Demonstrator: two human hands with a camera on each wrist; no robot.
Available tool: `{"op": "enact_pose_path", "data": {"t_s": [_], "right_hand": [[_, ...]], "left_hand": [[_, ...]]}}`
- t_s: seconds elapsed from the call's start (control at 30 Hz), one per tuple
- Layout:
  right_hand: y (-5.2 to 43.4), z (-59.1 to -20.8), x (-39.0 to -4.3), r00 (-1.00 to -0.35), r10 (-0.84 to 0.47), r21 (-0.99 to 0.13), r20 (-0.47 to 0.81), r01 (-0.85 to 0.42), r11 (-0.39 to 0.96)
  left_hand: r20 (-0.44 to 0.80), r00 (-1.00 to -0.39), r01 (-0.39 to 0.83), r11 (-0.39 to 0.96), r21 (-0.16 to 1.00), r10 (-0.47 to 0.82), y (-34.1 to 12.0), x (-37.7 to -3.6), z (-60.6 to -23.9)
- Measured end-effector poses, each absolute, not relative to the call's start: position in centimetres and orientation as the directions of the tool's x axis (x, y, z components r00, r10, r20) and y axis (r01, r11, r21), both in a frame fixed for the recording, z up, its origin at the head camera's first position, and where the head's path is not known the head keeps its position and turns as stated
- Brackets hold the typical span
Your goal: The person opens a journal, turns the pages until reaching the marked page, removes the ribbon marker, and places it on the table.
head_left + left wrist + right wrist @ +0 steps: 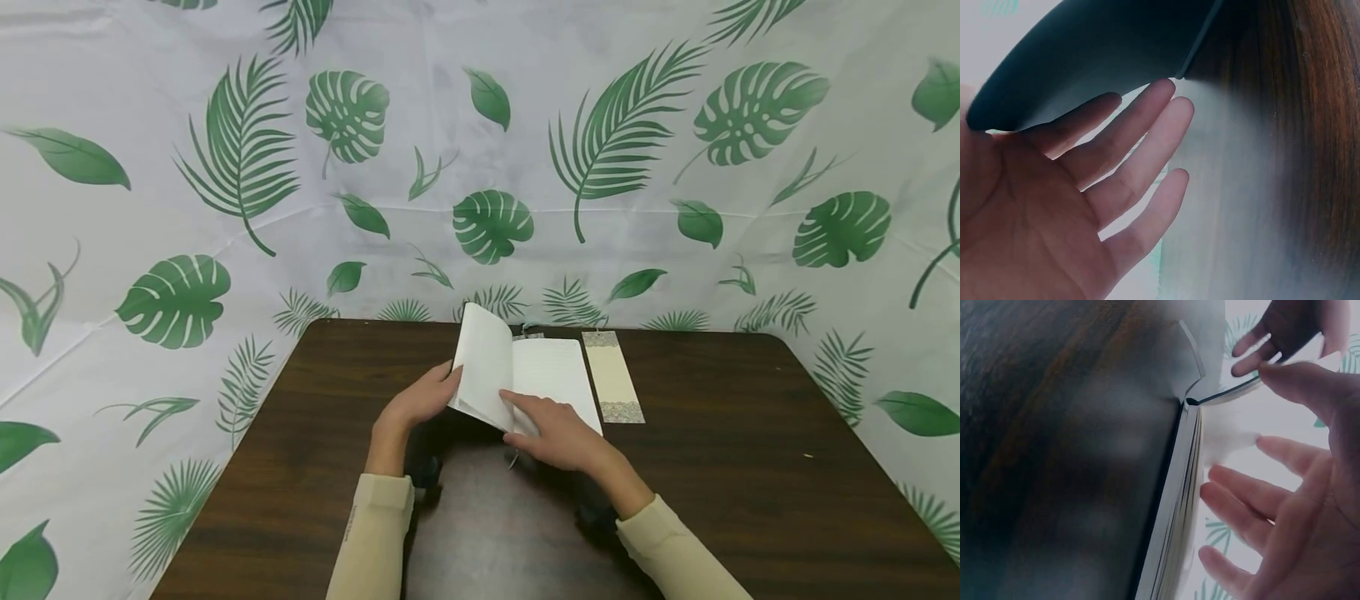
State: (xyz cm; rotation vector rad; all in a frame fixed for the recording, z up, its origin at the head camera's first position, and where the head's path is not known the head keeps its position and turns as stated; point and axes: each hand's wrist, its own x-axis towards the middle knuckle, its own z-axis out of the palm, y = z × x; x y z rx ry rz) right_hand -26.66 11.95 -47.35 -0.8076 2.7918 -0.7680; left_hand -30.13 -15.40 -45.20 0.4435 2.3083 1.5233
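A notebook (553, 371) with white pages and a dark cover lies spread on the table, its right half flat and its left half raised at a slant. My left hand (420, 400) holds the raised half by its outer edge; the left wrist view shows straight fingers beneath the dark cover (1110, 50), with the thumb hidden. Over the lower part of the spread, my right hand (562, 433) has its fingers extended and the index fingertip touching the page near the fold. A thin ribbon marker (1192, 347) sticks out from the spine's bottom end.
A cream bookmark (611, 371) with patterned ends lies just right of the notebook. Small dark items partly show behind the notebook's top edge. The dark wooden table (750, 467) meets a leaf-printed cloth (420, 108) at the back.
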Motion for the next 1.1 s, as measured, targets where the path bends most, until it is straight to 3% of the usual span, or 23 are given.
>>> {"op": "enact_pose_path", "data": {"t_s": [0.23,0.5,1.1], "right_hand": [[11.9,-47.0,-26.4,-0.827,-0.563,-0.453,-0.010,-0.498,0.739],[12.3,-47.4,-26.7,-0.838,-0.542,-0.484,-0.064,-0.448,0.751],[16.9,-46.2,-28.5,-0.852,-0.509,-0.369,-0.125,-0.436,0.821]], "left_hand": [[-0.143,-0.923,0.031,0.442,0.897,0.357,-14.9,-30.0,-44.6],[-0.141,-0.910,0.054,0.449,0.892,0.390,-15.1,-29.7,-44.3],[-0.173,-0.899,0.020,0.432,0.902,0.403,-15.3,-29.7,-44.7]]}}
